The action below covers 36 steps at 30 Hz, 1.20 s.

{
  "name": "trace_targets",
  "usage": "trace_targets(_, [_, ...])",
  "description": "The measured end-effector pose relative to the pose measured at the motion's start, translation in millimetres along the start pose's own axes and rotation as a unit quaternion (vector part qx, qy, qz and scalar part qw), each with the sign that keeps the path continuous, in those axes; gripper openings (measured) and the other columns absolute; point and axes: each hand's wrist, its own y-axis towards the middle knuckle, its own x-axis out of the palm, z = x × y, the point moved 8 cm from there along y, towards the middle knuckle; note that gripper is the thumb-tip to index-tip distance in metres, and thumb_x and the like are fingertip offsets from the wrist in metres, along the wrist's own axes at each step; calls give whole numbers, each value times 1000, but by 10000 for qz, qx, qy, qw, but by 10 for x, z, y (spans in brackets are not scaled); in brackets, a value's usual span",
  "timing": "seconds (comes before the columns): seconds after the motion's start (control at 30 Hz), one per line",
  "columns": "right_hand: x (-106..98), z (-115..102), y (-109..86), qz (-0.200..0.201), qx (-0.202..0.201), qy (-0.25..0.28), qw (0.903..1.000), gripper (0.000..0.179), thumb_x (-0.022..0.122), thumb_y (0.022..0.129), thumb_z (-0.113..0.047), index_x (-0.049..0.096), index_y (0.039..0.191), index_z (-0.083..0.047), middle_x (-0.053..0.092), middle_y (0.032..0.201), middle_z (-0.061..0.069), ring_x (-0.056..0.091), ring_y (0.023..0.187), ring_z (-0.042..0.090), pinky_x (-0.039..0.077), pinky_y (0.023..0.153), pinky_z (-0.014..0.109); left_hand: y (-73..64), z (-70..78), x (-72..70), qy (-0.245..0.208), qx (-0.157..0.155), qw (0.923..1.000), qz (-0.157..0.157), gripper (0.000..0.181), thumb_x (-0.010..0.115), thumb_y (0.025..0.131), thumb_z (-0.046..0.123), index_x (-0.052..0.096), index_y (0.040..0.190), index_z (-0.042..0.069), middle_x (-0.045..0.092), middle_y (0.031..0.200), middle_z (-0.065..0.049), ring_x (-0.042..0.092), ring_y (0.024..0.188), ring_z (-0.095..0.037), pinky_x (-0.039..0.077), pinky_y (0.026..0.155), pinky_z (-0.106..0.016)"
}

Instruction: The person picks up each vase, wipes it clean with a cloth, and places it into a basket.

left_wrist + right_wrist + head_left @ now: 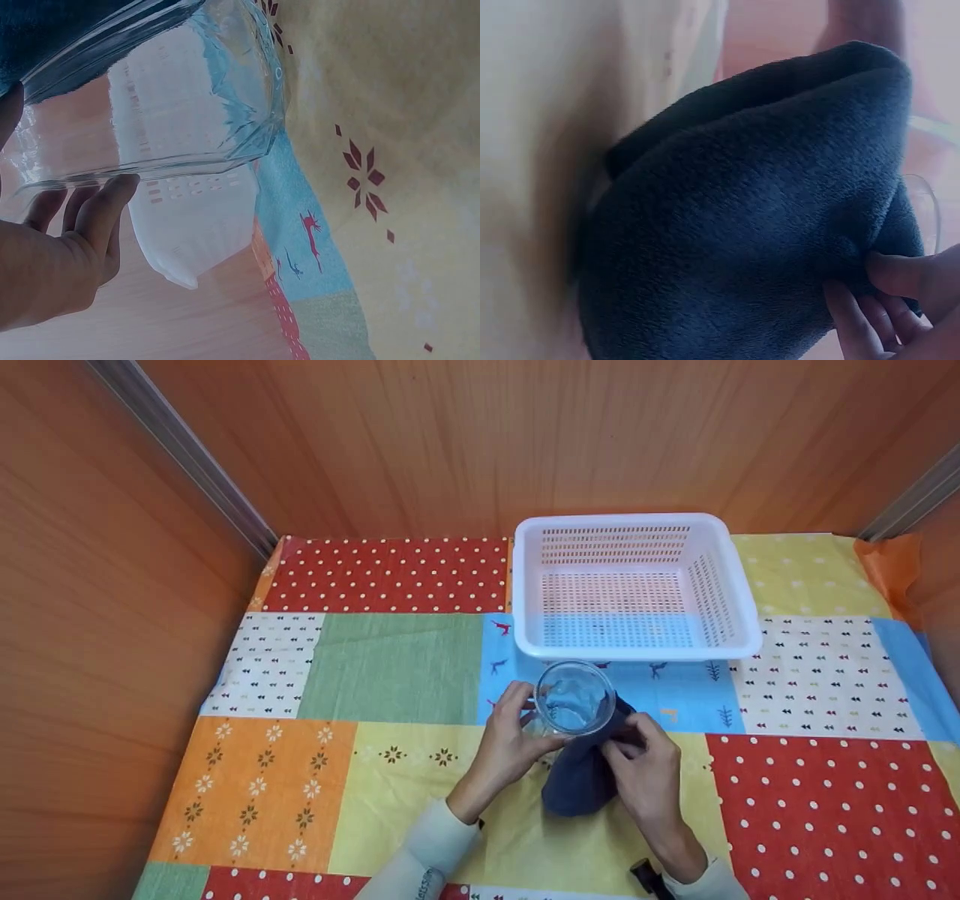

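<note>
A clear glass jar with a round open mouth is held above the patterned cloth, in front of the basket. My left hand grips it from the left side, fingers and thumb spread around its wall. In the left wrist view the glass lies sideways across the frame, fingertips on its lower side. My right hand pinches a dark grey-blue fuzzy towel against the jar's right side. The towel hangs down in folds, filling much of the right wrist view, where thumb and fingers pinch its edge.
A white perforated plastic basket stands just behind the jar. A patchwork tablecloth covers the table. Wooden panels rise at the back and sides. Something orange lies at the far right corner.
</note>
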Motion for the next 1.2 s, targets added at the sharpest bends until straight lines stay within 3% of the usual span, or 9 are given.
trace_targets(0.23, [-11, 2, 14, -59, 46, -243, 9997, 20, 73, 85, 19, 67, 97, 4, 71, 99, 16, 70, 90, 10, 57, 79, 12, 10, -1, 3, 20, 12, 10000, 30, 53, 94, 79, 11, 64, 122, 7, 60, 121, -15, 64, 111, -32, 57, 102, -56])
trace_targets(0.5, [19, 150, -4, -202, 259, -517, 9981, 19, 73, 84, 17, 65, 95, 4, 72, 99, 18, 73, 91, 23, 59, 78, 17, 8, -5, 7, 27, -51, 10000, -23, 58, 95, 78, 12, 64, 126, 8, 61, 124, -16, 65, 114, -32, 57, 103, -53])
trace_targets(0.77, [66, 399, -39, -485, 524, -861, 9937, 19, 73, 86, 15, 64, 96, 2, 73, 100, 20, 75, 96, 35, 65, 81, 47, 2, -7, 0, 109, 22, 9999, -51, 60, 95, 78, 13, 63, 128, 7, 61, 124, -11, 65, 116, -29, 58, 102, -50])
trace_targets(1.07, [83, 538, -42, -687, 433, -1077, 9909, 21, 75, 83, 14, 65, 92, -3, 75, 98, 16, 75, 94, 35, 64, 78, 41, -3, -6, -4, 183, 55, 9998, 29, 54, 96, 77, 15, 64, 120, 10, 61, 119, -4, 67, 112, -26, 60, 99, -46])
trace_targets(1.2, [95, 578, -41, -802, 453, -1098, 9897, 22, 77, 83, 12, 64, 90, -4, 74, 97, 15, 75, 93, 34, 64, 79, 40, -9, -10, -5, 186, 62, 9998, 27, 56, 96, 78, 17, 64, 123, 10, 61, 120, -4, 66, 113, -26, 60, 100, -45])
